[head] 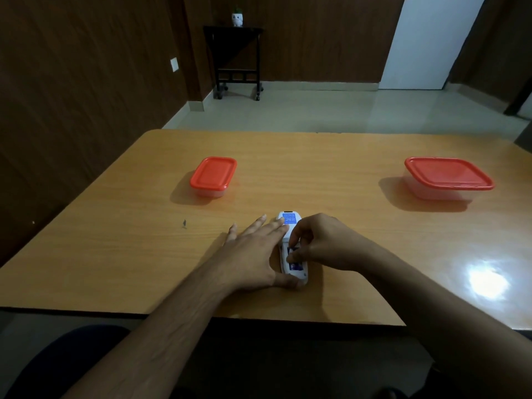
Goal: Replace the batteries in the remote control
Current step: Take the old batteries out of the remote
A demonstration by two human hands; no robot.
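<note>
The left hand [256, 251] lay flat and spread on the table [144, 254], fingers extended toward the far side, its thumb against the near end of the remote control [293, 249] and its index finger along the remote's left edge; it pinned the device rather than gripping it. The right hand [319, 243] was curled from the right over the remote's open battery compartment, fingertips pressed down into the recess on a battery [295, 266], of which only a dark and blue portion was visible; whether the fingers pinched it or merely pushed on it could not be determined. The remote control, white, lay back-side up near the middle of the table's near half, its long axis running near to far, with a blue label [289, 218] on its far end. No separate battery cover could be distinguished. Far and to the left of the hands stood a small clear container with a red lid [213, 175], closed. Far and to the right, well apart from the first, stood a larger clear container with a red lid [447, 177], also closed. A small dark mark [184, 223] was noted on the table surface left of the hands. Beyond the table, a dark wheeled stand [236, 61] stood against the wood-panelled wall, carrying a small white pot [237, 19].
</note>
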